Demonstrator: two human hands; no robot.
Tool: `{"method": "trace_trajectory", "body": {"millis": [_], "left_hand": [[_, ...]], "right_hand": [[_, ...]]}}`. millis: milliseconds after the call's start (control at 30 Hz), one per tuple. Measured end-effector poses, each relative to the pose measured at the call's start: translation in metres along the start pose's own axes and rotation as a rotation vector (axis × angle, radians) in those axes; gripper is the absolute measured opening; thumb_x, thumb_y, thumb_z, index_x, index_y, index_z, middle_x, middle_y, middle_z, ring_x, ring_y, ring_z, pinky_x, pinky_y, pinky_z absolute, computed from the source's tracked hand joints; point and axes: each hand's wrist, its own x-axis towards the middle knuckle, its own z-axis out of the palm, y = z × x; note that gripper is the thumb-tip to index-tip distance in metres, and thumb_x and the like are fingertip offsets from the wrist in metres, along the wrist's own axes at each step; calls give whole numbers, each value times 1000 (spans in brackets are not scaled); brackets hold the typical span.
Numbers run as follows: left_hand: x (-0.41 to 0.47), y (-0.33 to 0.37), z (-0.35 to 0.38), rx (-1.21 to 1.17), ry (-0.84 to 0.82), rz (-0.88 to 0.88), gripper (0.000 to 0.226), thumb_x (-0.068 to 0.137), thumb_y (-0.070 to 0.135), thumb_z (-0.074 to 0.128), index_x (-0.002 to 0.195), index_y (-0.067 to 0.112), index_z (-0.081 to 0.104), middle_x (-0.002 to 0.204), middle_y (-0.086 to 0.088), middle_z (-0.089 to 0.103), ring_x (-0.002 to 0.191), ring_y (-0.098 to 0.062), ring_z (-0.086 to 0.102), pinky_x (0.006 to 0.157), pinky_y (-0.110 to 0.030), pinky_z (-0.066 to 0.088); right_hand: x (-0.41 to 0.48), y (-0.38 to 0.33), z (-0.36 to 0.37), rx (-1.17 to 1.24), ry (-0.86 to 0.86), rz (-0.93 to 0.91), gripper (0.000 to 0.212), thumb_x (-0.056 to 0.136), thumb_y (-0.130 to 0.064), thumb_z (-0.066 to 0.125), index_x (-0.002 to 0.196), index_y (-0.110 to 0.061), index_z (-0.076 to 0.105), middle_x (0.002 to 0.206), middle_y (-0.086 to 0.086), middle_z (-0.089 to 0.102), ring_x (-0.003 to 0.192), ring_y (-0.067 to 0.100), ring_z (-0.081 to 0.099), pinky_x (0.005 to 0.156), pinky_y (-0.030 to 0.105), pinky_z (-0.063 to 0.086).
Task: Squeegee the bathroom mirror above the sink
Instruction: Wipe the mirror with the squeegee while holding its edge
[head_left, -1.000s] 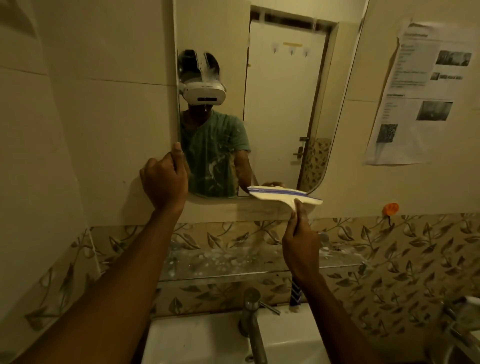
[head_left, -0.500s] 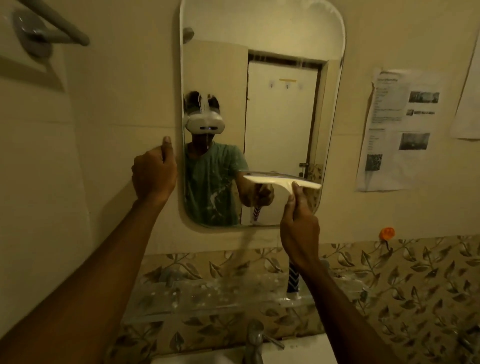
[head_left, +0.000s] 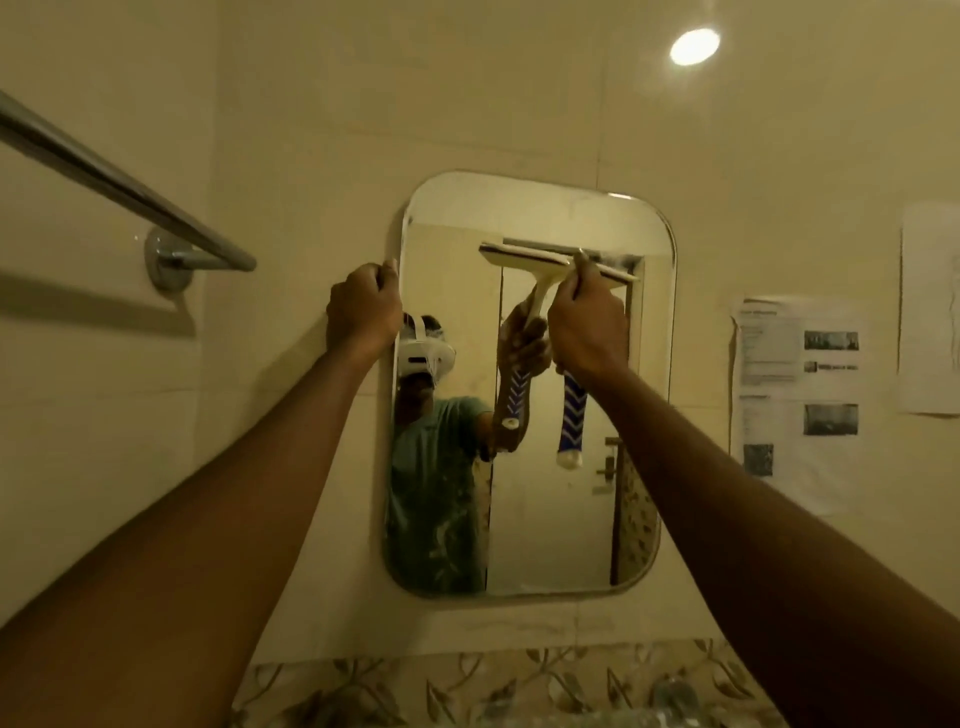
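Now up high: right hand (head_left: 587, 322) clamped round squeegee (head_left: 545, 270), blade near top of mirror (head_left: 452, 249); left hand (head_left: 363, 306) curled on mirror's left edge. Uneven pressure likely to leave streaks.

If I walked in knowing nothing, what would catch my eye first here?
Probably the squeegee, held high against the upper part of the wall mirror by the right hand. The left hand grips the mirror's left edge. A bright ceiling light glows at upper right.
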Motion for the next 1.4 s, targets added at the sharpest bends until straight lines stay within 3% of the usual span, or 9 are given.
{"method": "trace_trajectory", "body": {"millis": [133,267,433,567,767,933,1033,1267,1400], "left_hand": [[4,-13,2,1,-29,49,49,100,41,40,74,4,60,66,-10,61,64,-27,60,62,-40,50],[3,-13,2,4,-19,55,50,99,42,42,63,9,52,56,-3,52,53,-18,48,49,-29,35],[8,-16,4,-19,-41,30,53,98,45,43,66,5,56,59,-9,57,59,-29,58,58,-40,49],[5,-16,4,-9,-29,64,52,99,42,42,56,12,45,53,-3,49,53,-22,48,51,-32,35],[3,-20,6,-10,3,98,52,100,40,42,63,4,50,54,-6,49,53,-21,43,50,-32,28],[3,-26,9,-42,26,125,52,98,42,44,65,3,55,57,-10,55,51,-20,46,50,-30,34],[4,-29,9,-35,35,137,53,98,43,45,61,6,51,53,-8,50,48,-18,41,50,-29,31],[2,-26,9,19,63,126,54,99,40,44,53,13,39,47,0,40,44,-12,34,45,-27,24],[-8,-27,8,58,63,133,53,99,40,44,51,18,35,47,3,38,45,-8,35,43,-25,22]], "right_hand": [[49,-21,3,-48,61,-65,44,103,-33,31,145,-21,38,85,-2,63,68,14,64,64,38,59],[68,-34,4,-80,15,-100,41,104,-30,31,142,-18,40,90,2,65,67,12,62,58,27,51],[19,-7,10,-126,-52,-130,47,104,-29,32,150,-22,27,72,3,59,56,12,61,47,27,52],[-55,35,16,-91,-123,-123,54,100,-31,34,152,-30,17,71,5,64,57,19,68,52,37,60],[-59,29,11,-38,-70,-59,44,104,-25,34,148,-21,34,59,-3,51,41,0,53,39,14,44],[31,-19,8,-57,10,-105,44,104,-32,32,146,-23,33,80,4,62,55,10,61,46,27,53],[47,-28,10,-76,-10,-99,46,103,-28,34,149,-23,29,81,1,61,63,15,63,54,32,56],[-70,40,31,-95,-63,-153,54,101,-31,37,152,-27,19,63,0,59,49,13,62,47,28,57],[-107,44,28,-84,-79,-102,57,98,-38,36,151,-21,25,59,-7,51,44,5,52,43,14,46]]}}
